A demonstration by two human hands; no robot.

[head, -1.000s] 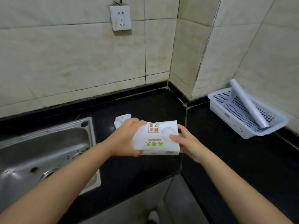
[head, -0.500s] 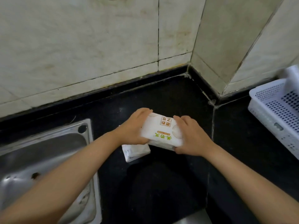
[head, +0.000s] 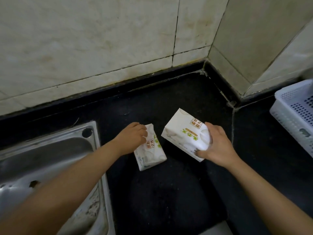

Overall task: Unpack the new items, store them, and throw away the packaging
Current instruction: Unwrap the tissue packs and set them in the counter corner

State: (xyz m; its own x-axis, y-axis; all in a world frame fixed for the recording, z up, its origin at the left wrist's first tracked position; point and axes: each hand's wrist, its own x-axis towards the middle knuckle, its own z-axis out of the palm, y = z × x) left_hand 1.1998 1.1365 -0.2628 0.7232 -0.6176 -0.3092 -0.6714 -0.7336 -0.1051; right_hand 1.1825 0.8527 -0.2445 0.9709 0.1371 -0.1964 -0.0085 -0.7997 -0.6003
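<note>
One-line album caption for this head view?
Right hand grips one tissue pack; left hand holds another beside the sink.

1. Left hand (head: 131, 139) now off the larger tissue pack (head: 185, 137), moved left, fingers curled over the far end of the smaller tissue pack (head: 149, 150).
2. Right hand (head: 216, 146) now alone with the larger pack, gripping its near right corner; half a second ago shared between both hands.
3. Packs now apart on the black counter (head: 169, 192); earlier the larger one overlapped the smaller.
4. Larger pack shifted right and turned, possibly lifted slightly at the near end.
5. Smaller pack fully uncovered.
</note>
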